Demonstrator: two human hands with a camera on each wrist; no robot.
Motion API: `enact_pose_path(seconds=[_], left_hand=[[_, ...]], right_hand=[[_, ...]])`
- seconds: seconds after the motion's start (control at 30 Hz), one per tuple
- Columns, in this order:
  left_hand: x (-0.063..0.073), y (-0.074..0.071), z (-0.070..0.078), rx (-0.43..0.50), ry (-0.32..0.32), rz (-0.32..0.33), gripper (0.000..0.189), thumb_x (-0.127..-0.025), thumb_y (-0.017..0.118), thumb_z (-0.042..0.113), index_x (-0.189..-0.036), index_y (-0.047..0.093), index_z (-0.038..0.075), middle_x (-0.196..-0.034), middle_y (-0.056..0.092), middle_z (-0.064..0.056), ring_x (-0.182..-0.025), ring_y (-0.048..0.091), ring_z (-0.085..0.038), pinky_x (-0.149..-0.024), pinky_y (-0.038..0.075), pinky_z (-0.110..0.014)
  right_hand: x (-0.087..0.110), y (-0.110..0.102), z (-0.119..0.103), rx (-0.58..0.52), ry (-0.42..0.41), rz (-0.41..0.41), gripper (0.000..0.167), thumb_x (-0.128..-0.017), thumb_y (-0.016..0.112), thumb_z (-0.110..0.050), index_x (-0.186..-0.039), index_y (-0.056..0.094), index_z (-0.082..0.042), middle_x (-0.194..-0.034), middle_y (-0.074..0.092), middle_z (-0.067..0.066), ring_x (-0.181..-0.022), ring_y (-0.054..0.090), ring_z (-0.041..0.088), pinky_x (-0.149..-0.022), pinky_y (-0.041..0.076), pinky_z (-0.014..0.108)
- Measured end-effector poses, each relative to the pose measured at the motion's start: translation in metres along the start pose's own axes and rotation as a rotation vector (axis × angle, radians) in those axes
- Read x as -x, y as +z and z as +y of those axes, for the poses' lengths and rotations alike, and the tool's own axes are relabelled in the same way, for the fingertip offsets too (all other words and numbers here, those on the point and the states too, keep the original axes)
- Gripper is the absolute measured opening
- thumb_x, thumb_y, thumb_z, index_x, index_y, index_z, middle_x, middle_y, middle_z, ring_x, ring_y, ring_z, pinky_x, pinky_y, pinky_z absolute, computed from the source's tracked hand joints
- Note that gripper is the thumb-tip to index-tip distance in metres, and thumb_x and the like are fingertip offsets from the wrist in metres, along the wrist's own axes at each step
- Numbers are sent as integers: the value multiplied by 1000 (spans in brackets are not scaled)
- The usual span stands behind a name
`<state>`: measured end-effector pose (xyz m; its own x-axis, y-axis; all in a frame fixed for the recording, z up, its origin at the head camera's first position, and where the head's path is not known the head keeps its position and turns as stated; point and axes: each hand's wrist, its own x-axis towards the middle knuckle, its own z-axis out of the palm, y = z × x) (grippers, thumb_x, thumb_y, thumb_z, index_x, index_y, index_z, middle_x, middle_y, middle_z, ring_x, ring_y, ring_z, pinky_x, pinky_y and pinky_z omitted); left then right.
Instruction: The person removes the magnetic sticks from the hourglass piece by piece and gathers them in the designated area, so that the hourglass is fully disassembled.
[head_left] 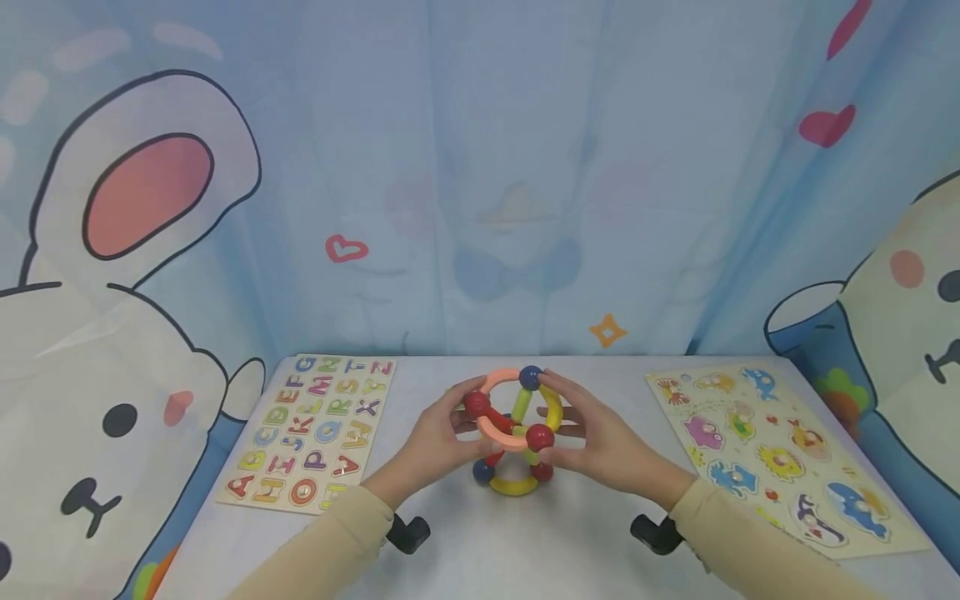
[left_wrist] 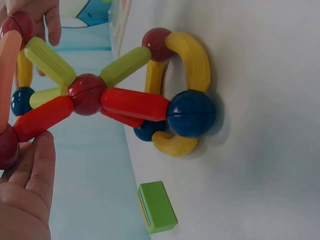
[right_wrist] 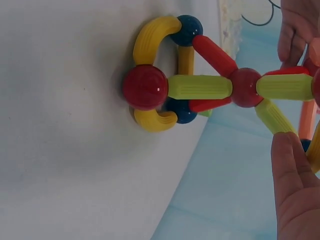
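Note:
A magnetic stick-and-ball model (head_left: 501,436) stands on the table, narrow in the middle with a wide ring above and a smaller one below. My left hand (head_left: 435,433) holds the upper ring from the left, its fingers around a red ball (head_left: 477,404). From the right, my right hand (head_left: 611,446) grips the same ring, thumb by another red ball (head_left: 540,437) and fingers near a blue ball (head_left: 531,377). In the left wrist view, red and green sticks meet at a central red ball (left_wrist: 86,94). Curved yellow sticks (right_wrist: 155,37) form the base ring on the tabletop.
An alphabet puzzle board (head_left: 318,425) lies at the left of the white table (head_left: 525,550). At the right is a sea-animal puzzle board (head_left: 776,492), partly behind the right sleeve. A small green block (left_wrist: 157,207) shows beyond the model. A printed blue curtain (head_left: 510,167) hangs behind.

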<state>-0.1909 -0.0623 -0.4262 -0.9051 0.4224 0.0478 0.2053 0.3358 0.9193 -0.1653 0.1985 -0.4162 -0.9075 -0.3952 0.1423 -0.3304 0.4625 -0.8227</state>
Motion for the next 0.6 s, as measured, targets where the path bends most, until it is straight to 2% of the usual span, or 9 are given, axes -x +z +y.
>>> enact_pose_path(seconds=[0.2,0.4,0.5,0.6], left_hand=[[3,6,0,26,22,33,87,-80,86,24,-152,38,27,-134,57,4,-114,63,-14,-90,54,-32],[6,8,1,-3,48,50,87,-81,85,21,-153,36,24,-133,56,4,-114,63,-13,-91,53,-28],[6,8,1,-47,66,50,87,-82,84,22,-154,35,23,-135,55,4,-114,62,-13,-92,53,-27],[7,7,1,-157,108,62,86,-83,84,27,-154,35,22,-146,46,2,-122,55,-15,-96,51,-33]], right_hand=[[1,-4,2,-6,4,3,96,-80,84,-10,-157,29,-25,-157,31,6,-124,56,34,-96,51,44],[0,-5,3,5,7,12,94,-80,85,-11,-156,31,-25,-157,33,6,-123,56,36,-97,51,46],[0,-5,4,40,-13,21,93,-80,85,-12,-155,32,-25,-156,34,6,-124,55,35,-96,51,48],[0,-5,4,98,-51,34,92,-80,85,-12,-155,34,-24,-155,37,3,-127,52,30,-95,52,49]])
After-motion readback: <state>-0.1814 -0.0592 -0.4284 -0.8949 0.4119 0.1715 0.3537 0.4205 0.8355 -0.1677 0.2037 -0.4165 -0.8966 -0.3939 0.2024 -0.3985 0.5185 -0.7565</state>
